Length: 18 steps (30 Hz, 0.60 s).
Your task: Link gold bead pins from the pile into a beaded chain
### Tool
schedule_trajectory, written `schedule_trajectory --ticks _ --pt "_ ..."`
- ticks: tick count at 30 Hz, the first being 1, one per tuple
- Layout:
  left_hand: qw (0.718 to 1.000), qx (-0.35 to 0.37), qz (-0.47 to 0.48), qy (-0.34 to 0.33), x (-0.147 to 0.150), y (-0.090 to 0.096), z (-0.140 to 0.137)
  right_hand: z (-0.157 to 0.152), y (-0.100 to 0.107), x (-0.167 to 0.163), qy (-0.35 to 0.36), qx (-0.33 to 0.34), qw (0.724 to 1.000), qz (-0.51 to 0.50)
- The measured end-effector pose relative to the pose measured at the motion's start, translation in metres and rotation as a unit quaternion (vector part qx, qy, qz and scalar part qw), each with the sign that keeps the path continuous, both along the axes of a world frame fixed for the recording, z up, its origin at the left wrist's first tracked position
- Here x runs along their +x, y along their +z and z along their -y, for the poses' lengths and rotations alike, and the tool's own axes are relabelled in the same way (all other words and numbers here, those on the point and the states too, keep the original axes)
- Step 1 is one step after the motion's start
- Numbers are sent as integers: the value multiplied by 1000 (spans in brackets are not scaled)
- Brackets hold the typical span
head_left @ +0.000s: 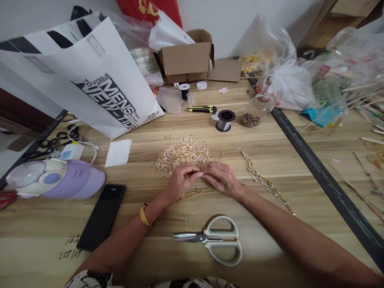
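My left hand (181, 182) and my right hand (222, 179) meet at the fingertips, thumbs and fingers pinched together. Whatever lies between them is too small to make out. Just beyond my hands spreads a pile of small gold and clear beads (184, 154). Below the fingers a gold chain (195, 193) lies on the wooden table (150, 244), partly hidden by my left hand. To the right stretches a bundle of gold and clear beaded strands (262, 180). Scissors (207, 239) with pale handles rest nearer to me, blades pointing left.
At left are a purple bottle (72, 179), a black phone (102, 216) and a large paper bag (99, 80). Farther back lie a wire spool (225, 120), a utility knife (201, 109), a jar of beads (253, 114) and a cardboard box (187, 60).
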<state>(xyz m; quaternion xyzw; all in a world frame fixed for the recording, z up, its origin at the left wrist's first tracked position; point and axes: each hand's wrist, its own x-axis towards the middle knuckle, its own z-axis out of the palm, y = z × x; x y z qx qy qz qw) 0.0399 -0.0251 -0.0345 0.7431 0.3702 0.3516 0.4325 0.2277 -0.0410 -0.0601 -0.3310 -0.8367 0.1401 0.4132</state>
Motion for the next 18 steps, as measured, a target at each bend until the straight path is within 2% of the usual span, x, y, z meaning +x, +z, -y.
schedule_trajectory --ticks 6,18 --pt "996 -78 16 -40 -3 1 -3 1 -4 -1 16 9 1000 -19" --pt "993 -74 -25 -83 -10 -1 -11 3 -5 -2 22 -24 999 -14"
